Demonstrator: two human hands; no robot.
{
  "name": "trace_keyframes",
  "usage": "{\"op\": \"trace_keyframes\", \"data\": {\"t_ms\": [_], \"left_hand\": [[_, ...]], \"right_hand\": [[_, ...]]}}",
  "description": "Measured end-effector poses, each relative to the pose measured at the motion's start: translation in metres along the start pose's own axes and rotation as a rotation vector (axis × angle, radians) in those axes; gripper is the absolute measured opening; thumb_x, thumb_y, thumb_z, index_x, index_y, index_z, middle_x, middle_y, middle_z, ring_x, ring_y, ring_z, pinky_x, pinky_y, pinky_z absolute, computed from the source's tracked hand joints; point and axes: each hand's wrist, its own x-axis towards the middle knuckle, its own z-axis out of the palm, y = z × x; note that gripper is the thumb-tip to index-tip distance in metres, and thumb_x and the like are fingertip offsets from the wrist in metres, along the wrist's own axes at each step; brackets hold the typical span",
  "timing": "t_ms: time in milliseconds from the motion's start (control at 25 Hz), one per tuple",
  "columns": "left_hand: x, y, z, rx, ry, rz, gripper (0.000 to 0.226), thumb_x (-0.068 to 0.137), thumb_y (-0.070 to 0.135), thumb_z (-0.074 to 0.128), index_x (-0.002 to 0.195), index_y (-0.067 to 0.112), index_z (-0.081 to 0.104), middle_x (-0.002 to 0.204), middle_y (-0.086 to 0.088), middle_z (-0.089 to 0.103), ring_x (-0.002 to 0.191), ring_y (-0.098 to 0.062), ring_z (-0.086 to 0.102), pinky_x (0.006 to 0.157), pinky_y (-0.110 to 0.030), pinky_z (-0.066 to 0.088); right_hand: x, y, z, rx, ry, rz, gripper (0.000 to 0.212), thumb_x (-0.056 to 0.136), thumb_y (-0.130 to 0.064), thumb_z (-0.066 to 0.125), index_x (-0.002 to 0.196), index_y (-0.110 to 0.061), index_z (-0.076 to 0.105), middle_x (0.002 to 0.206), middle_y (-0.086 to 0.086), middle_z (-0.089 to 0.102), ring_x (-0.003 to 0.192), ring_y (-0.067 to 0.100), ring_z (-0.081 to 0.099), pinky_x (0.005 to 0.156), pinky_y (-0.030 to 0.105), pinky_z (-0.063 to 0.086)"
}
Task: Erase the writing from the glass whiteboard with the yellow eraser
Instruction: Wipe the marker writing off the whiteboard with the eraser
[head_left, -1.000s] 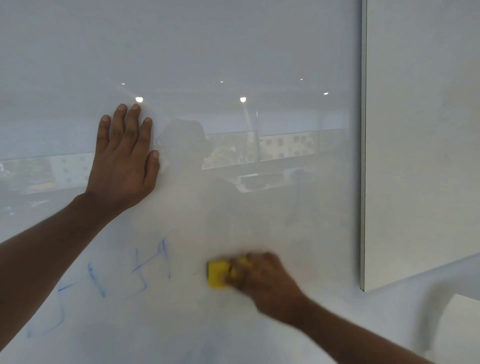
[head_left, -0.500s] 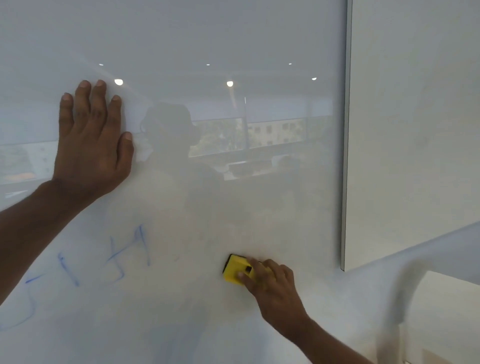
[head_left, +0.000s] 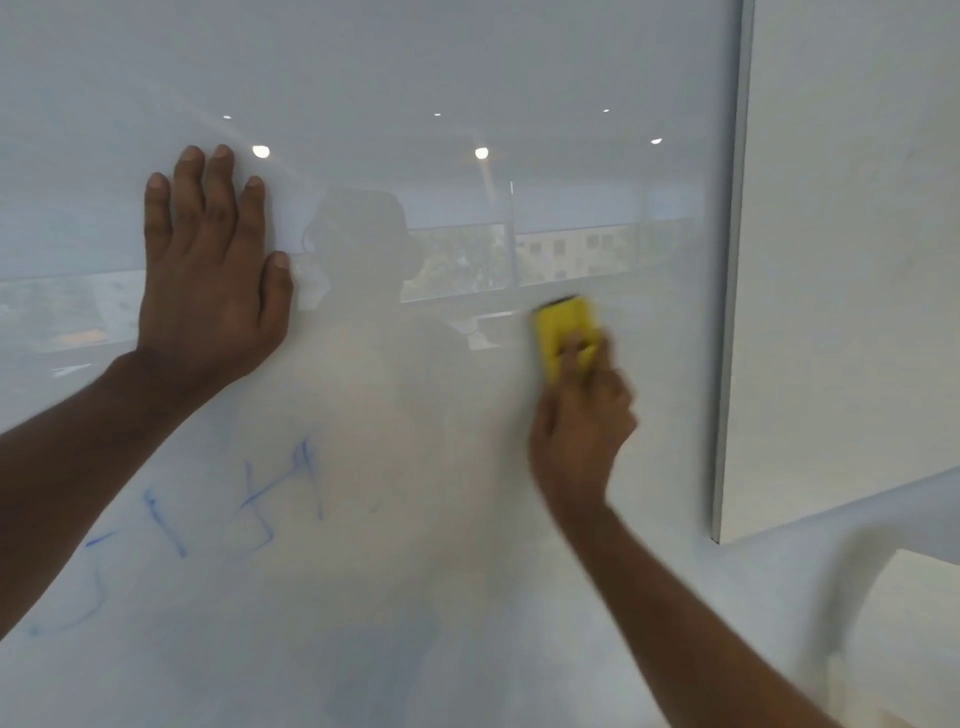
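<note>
Yellow eraser near the board's right edge

Yellow foam block eraser (head_left: 565, 330) is pressed on the glossy glass whiteboard (head_left: 467, 78) right of centre frame, blurred by motion. The right hand (head_left: 579, 421) holds it from below, fingers (head_left: 571, 358) curled over its lower part. Just right of it runs the board's vertical metal edge (head_left: 730, 312), with bare off-white wall (head_left: 857, 260) beyond. Open glass lies above and left of the eraser. The left hand (head_left: 208, 280) rests flat at upper left, fingers extended and close together. Faint blue marker writing (head_left: 260, 509) sits at lower left, well apart from the eraser.
</note>
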Motion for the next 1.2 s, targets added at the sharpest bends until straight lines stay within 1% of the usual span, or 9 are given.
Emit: {"op": "trace_keyframes", "data": {"t_ms": [160,240,400,560,760,840,960,1120,1200], "left_hand": [[-0.001,-0.001,-0.003,-0.001,-0.04,0.006,0.058,0.108,0.028,0.035,0.155,-0.005,0.03,0.166,-0.034,0.02,0.156,-0.052,0.014,0.128,-0.059,0.005],[-0.01,-0.004,-0.007,-0.027,-0.056,0.012,0.058,0.108,0.027,0.037,0.156,-0.005,0.03,0.166,-0.034,0.02,0.156,-0.051,0.014,0.129,-0.058,0.006],[-0.039,-0.03,-0.025,-0.029,-0.106,0.022,0.058,0.108,0.025,0.039,0.158,-0.004,0.031,0.166,-0.032,0.023,0.156,-0.051,0.018,0.129,-0.059,0.011],[-0.061,-0.067,-0.044,0.017,-0.125,-0.02,0.058,0.108,0.025,0.039,0.159,-0.001,0.031,0.166,-0.03,0.024,0.156,-0.05,0.019,0.127,-0.062,0.013],[-0.096,-0.115,-0.063,0.032,-0.155,-0.08,0.06,0.109,0.028,0.035,0.162,0.0,0.025,0.168,-0.03,0.018,0.157,-0.048,0.014,0.128,-0.062,0.01],[-0.112,-0.134,-0.071,0.037,-0.164,-0.115,0.061,0.11,0.029,0.034,0.162,0.001,0.023,0.168,-0.032,0.016,0.157,-0.049,0.012,0.128,-0.064,0.01],[-0.137,-0.169,-0.085,0.051,-0.19,-0.135,0.062,0.109,0.032,0.033,0.163,0.003,0.023,0.169,-0.031,0.014,0.158,-0.048,0.01,0.127,-0.065,0.009],[-0.169,-0.206,-0.1,0.059,-0.21,-0.164,0.062,0.109,0.032,0.032,0.164,0.005,0.021,0.169,-0.032,0.011,0.158,-0.05,0.007,0.127,-0.066,0.007],[-0.183,-0.216,-0.104,0.059,-0.212,-0.179,0.062,0.109,0.032,0.033,0.164,0.005,0.021,0.169,-0.033,0.01,0.157,-0.051,0.006,0.127,-0.066,0.007]], "right_hand": [[-0.146,-0.036,-0.003,0.094,-0.415,-0.936,0.04,0.105,-0.023,0.044,0.143,-0.034,0.051,0.154,-0.001,0.043,0.119,0.034,0.056,0.091,0.043,0.043],[-0.144,-0.039,-0.006,0.163,-0.486,-1.08,0.036,0.106,-0.024,0.044,0.138,-0.036,0.056,0.151,-0.004,0.051,0.121,0.03,0.054,0.095,0.041,0.045],[-0.036,-0.071,0.007,0.154,-0.226,-0.645,0.04,0.096,-0.021,0.057,0.134,-0.033,0.052,0.119,0.009,0.064,0.099,0.036,0.061,0.075,0.04,0.036],[-0.001,-0.114,0.018,0.063,-0.03,-0.193,0.057,0.096,-0.026,0.048,0.15,-0.036,0.038,0.158,0.007,0.035,0.119,0.035,0.044,0.083,0.04,0.03],[-0.174,-0.127,0.011,0.094,-0.389,-0.965,0.057,0.087,-0.012,0.054,0.137,-0.038,0.058,0.144,-0.002,0.058,0.114,0.035,0.064,0.089,0.042,0.034],[-0.18,-0.124,0.006,0.081,-0.44,-1.1,0.059,0.085,-0.011,0.054,0.135,-0.04,0.06,0.145,-0.007,0.058,0.118,0.033,0.064,0.093,0.042,0.036],[-0.102,-0.14,0.017,0.137,-0.302,-0.772,0.051,0.092,-0.015,0.06,0.139,-0.036,0.057,0.14,-0.002,0.059,0.113,0.037,0.06,0.085,0.045,0.045],[-0.027,-0.184,0.023,0.022,-0.061,-0.257,0.056,0.092,-0.025,0.049,0.147,-0.036,0.04,0.158,0.002,0.032,0.12,0.036,0.043,0.081,0.041,0.032],[-0.082,-0.212,0.026,0.032,-0.082,-0.404,0.051,0.092,-0.019,0.052,0.142,-0.03,0.045,0.142,0.01,0.04,0.109,0.036,0.048,0.078,0.041,0.032]]}}
